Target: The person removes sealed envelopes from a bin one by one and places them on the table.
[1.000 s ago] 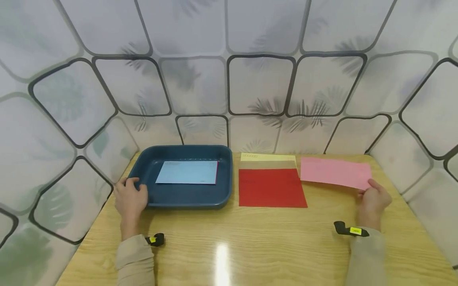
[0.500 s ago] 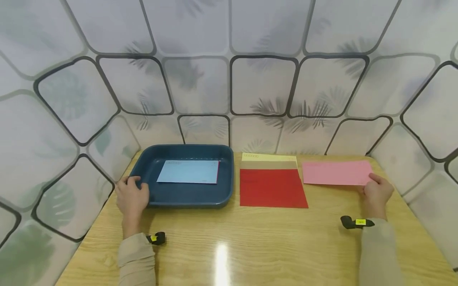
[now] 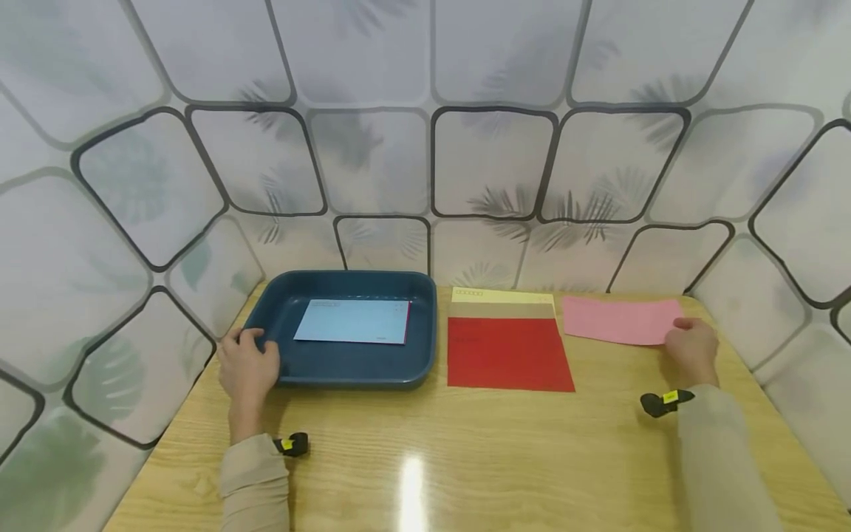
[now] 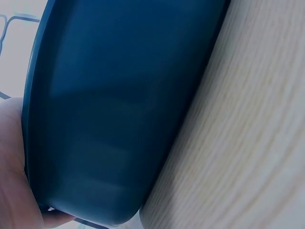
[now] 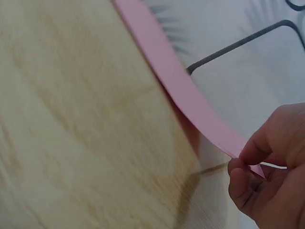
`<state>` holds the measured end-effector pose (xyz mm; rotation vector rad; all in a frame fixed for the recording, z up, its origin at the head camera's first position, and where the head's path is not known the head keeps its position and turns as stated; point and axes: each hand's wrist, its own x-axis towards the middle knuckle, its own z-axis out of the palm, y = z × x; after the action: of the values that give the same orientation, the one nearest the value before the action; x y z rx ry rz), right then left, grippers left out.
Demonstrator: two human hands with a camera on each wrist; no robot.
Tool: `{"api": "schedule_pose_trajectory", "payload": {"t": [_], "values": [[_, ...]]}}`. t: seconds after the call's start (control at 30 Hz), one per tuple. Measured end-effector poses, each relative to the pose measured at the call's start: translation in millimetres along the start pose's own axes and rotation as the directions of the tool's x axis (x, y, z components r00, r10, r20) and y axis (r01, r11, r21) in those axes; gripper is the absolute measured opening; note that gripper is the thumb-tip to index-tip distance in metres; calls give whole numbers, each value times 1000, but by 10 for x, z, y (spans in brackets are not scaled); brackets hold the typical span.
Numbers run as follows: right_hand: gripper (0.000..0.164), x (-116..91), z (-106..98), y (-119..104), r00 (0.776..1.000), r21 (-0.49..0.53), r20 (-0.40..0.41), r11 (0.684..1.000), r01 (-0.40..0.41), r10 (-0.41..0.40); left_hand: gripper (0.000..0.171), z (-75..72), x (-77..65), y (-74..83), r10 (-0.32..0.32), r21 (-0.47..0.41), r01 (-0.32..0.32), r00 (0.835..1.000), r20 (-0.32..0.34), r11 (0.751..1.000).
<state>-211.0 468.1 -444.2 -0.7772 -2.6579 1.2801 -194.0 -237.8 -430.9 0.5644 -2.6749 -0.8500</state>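
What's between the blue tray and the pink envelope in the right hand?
Between the blue tray and the pink envelope, the head view shows a yellow envelope, a tan envelope and a red envelope overlapping on the table.

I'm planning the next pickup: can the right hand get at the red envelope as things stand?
Probably, yes: nothing lies over the red envelope, though the right hand pinches the pink envelope and would need to release it first.

Tray [image 3: 359, 367] on table [image 3: 479, 443], left; stacked envelopes [image 3: 352, 321] inside; overlapping envelopes [image 3: 508, 355] right of tray; lone envelope [image 3: 614, 320] farther right, in right hand [image 3: 693, 349].
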Motion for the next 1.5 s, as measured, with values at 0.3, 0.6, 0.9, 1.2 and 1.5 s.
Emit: {"api": "schedule_pose_trajectory", "payload": {"t": [0.3, 0.6, 0.9, 1.2, 1.5], "values": [[53, 151, 76, 116, 986, -235, 104, 960, 154, -133, 41, 16, 19, 0, -7, 18, 6, 1000, 13, 1000], [52, 185, 19, 98, 982, -368, 156, 916, 160, -109, 40, 14, 23, 14, -15, 15, 15, 1000, 11, 1000], [51, 131, 42, 124, 982, -395, 132, 901, 180, -138, 40, 1, 20, 27, -7, 10, 7, 1000, 0, 1000], [52, 133, 123, 181, 988, -386, 88, 910, 150, -126, 40, 15, -13, -15, -18, 11, 18, 1000, 8, 1000], [58, 61, 153, 106, 992, -142, 19, 982, 122, -121, 41, 16, 9, -10, 1, -5, -1, 1000, 7, 1000]]}}
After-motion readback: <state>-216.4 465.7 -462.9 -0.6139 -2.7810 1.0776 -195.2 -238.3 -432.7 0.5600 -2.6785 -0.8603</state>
